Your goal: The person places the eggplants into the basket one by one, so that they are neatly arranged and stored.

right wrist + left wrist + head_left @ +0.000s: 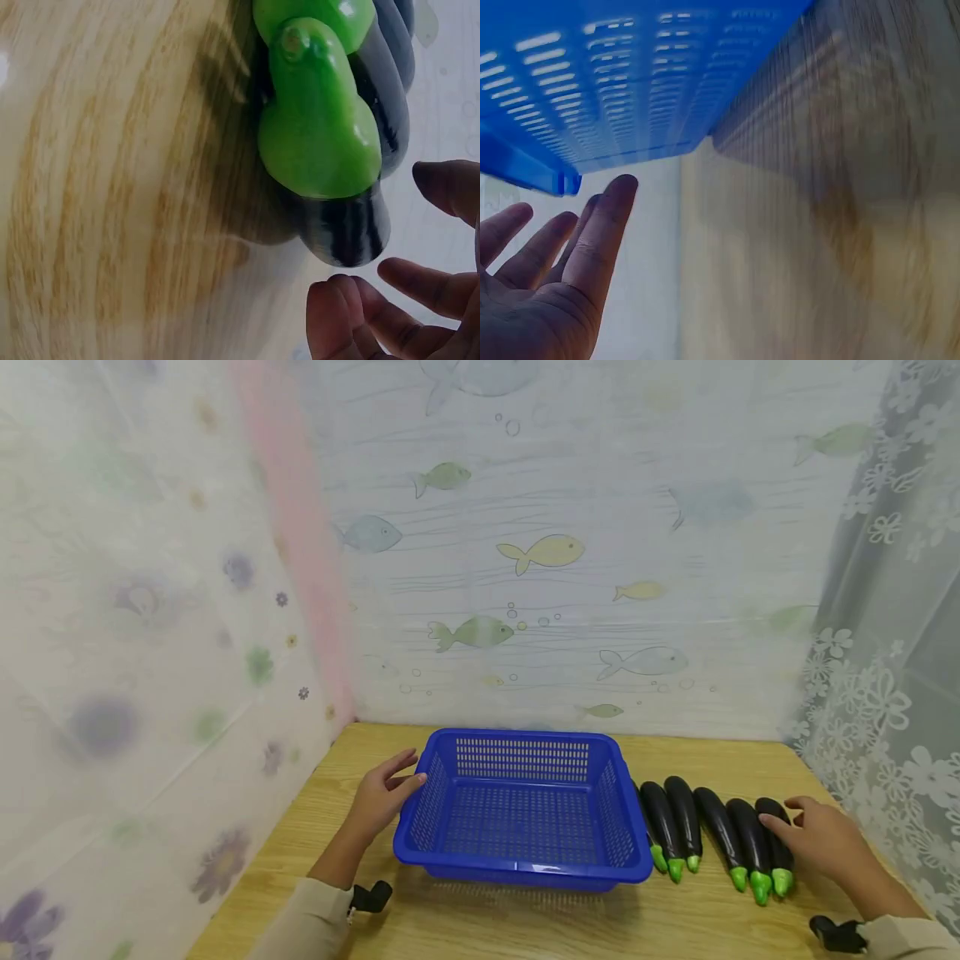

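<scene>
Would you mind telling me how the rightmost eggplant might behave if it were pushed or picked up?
The eggplant would probably roll if pushed sideways, given its rounded body. Its glossy skin may be slippery. It is likely firm rather than floppy, as its surface looks smooth and taut.

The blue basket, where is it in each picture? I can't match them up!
Head: the blue basket is low in the middle.
Left wrist: it fills the top left.
Right wrist: not in it.
Shared landmark: the wooden table, seen in all three.
</scene>
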`<state>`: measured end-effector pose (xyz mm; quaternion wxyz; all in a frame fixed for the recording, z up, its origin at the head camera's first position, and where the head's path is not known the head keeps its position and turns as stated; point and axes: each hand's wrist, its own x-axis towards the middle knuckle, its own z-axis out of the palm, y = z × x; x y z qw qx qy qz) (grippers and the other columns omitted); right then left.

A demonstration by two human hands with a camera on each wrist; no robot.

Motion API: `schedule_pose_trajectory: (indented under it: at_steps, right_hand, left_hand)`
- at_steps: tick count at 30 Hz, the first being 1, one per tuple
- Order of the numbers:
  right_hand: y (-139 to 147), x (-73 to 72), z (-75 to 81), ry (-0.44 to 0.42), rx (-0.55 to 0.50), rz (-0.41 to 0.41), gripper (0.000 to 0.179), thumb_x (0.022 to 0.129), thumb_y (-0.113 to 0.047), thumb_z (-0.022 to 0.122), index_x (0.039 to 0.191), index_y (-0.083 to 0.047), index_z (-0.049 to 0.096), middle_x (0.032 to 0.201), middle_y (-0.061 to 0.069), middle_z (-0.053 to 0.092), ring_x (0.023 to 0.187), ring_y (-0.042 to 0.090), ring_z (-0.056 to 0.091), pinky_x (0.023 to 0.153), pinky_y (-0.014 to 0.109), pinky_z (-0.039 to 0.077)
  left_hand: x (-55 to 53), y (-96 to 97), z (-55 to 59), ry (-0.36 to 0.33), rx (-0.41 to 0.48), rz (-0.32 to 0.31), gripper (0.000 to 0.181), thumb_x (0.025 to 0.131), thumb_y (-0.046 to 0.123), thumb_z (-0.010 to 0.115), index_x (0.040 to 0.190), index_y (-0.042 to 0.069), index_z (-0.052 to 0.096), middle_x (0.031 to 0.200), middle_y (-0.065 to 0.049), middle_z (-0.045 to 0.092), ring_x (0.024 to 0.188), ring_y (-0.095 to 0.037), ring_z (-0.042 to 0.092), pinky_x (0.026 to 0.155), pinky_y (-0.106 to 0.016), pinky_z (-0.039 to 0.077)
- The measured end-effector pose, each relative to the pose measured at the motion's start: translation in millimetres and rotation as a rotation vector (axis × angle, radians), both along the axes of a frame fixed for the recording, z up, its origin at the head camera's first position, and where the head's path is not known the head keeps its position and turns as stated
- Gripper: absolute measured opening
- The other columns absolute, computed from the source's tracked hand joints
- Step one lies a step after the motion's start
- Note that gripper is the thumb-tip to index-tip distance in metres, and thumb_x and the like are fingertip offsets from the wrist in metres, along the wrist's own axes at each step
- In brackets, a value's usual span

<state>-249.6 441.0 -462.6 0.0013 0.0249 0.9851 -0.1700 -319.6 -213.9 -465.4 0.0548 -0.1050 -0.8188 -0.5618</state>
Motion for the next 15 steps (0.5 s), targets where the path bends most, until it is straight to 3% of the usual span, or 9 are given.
schedule_pose_trajectory:
  at_steps: [4,8,15]
  right_hand:
    - [0,0.7,-3.4,-0.008,-0.023,-0.011,0.083,0.103,-0.053,0.054,0.129,0.026,0.048,0.106,0.040,0.066,0.088,0.045,0.069,0.069,0.054,0.057]
    - [-1,0.9,-5.3,0.000,-0.037,-0.018,0.078,0.102,-0.048,0.058,0.130,0.024,0.049,0.107,0.039,0.067,0.087,0.044,0.069,0.069,0.053,0.056]
    - [0,2.9,-6.3,0.024,-0.058,-0.046,0.070,0.100,-0.038,0.062,0.130,0.024,0.048,0.109,0.041,0.065,0.090,0.048,0.068,0.070,0.054,0.055]
  left_hand:
    - [1.4,4.7,-5.1,-0.008,0.089,-0.009,0.063,0.096,0.034,0.073,0.153,0.015,0.052,0.155,-0.014,0.053,0.133,-0.041,0.059,0.098,-0.048,0.058]
    - [1.2,8.5,-8.8,-0.044,0.162,-0.017,0.059,0.097,0.025,0.074,0.151,0.015,0.054,0.155,-0.012,0.053,0.129,-0.040,0.063,0.092,-0.045,0.061]
    - [0.5,11.8,-8.7,-0.081,0.218,0.001,0.054,0.097,0.013,0.070,0.149,0.013,0.056,0.156,-0.013,0.051,0.122,-0.040,0.067,0.084,-0.043,0.064]
